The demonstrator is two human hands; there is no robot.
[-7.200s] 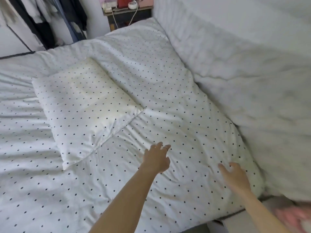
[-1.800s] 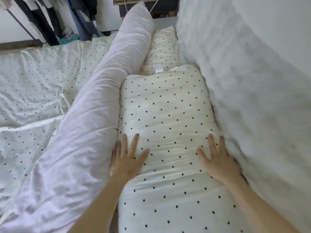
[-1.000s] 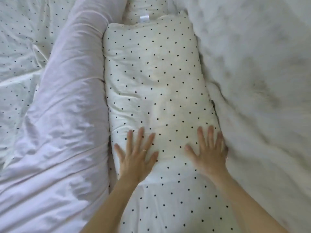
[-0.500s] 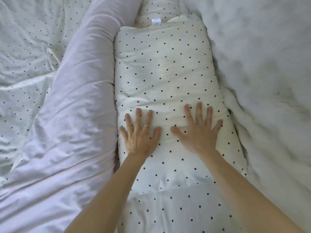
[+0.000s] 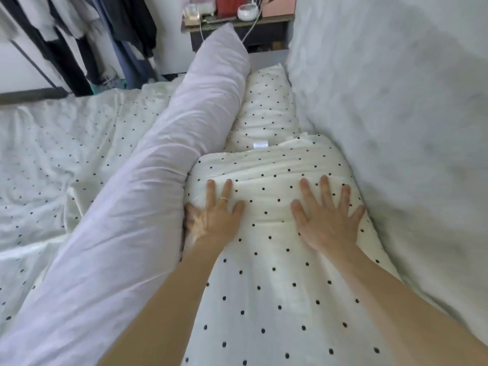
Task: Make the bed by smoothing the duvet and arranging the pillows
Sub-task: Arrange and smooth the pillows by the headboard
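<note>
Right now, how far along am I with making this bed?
Mostly done: two dotted pillows lie in a row along the white wall covering, the near pillow overlapping the far pillow, with the long lilac bolster beside them. In hand: left hand and right hand press flat on the near pillow. Left: the duvet looks creased.

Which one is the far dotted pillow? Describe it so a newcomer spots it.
Start at the fluffy white headboard on the right and follow it toward the nightstand. The far pillow lies there, beyond the near pillow under both hands. Unlike the plain lilac bolster on its left, it is dotted, with a small white tag at its near end.
</note>
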